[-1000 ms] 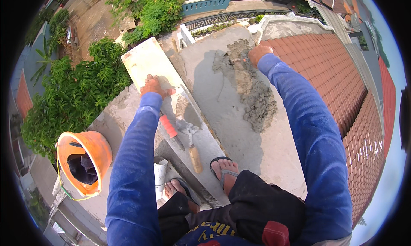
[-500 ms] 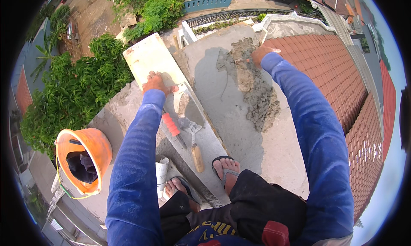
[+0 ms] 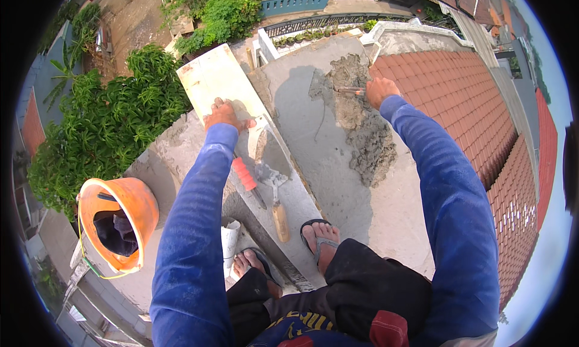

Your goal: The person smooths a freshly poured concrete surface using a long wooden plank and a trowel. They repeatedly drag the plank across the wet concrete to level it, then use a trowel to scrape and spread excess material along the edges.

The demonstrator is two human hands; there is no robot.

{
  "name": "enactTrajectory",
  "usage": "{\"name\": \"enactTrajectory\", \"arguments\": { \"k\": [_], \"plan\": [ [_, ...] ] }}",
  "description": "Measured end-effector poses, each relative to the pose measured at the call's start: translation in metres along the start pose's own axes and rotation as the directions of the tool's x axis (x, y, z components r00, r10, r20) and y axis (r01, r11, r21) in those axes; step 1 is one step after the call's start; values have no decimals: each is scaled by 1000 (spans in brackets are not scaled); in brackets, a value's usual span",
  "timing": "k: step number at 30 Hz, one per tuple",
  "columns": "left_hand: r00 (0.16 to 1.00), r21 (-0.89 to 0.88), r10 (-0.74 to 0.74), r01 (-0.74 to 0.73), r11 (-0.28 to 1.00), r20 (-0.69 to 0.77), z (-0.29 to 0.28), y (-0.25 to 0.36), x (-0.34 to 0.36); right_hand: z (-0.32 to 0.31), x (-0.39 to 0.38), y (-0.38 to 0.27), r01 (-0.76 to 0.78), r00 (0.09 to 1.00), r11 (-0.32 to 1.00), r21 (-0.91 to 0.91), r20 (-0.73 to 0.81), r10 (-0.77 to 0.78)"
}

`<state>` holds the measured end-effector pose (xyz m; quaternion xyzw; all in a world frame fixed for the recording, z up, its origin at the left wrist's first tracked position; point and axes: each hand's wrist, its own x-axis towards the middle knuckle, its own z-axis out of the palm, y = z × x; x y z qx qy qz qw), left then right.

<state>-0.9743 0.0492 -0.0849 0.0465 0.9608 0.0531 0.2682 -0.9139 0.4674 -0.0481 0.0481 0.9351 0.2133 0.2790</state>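
My left hand [image 3: 222, 114] lies on a pale board [image 3: 211, 75], fingers spread over its surface. My right hand [image 3: 381, 91] is closed around a slim tool [image 3: 350, 90] that points left over the wet grey mortar [image 3: 369, 143]. Whether its tip touches the mortar, I cannot tell. The mortar lies in a rough strip on a smooth grey slab [image 3: 301, 124]. Below my left hand lie a tool with a ribbed red handle [image 3: 243, 174] and a narrow metal blade, and a wooden-handled trowel [image 3: 280, 221] with mortar on its blade.
An orange bucket [image 3: 148, 205] with dark cloth inside stands at the left. My sandalled foot [image 3: 319, 237] is beside the trowel handle; a white roll or pipe [image 3: 230, 244] is near the other foot. Red roof tiles [image 3: 446, 105] slope at the right. Leafy branches [image 3: 114, 117] reach the left edge.
My right hand has drawn slightly right and nearer, so more of the slim tool shows. My left hand stays on the board; the view has shifted a little.
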Motion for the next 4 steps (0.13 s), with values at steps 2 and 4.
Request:
{"name": "enactTrajectory", "arguments": {
  "k": [2, 4],
  "plan": [
    [1000, 19, -7, 6, 1000, 15, 0, 0, -4, -1, -8, 3, 26, 1000, 999, -27, 17, -25],
    [998, 46, -41, 39, 998, 46, -1, 1, -4, -7, -12, 1, 35, 998, 999, -4, 43, -35]
  ]
}}
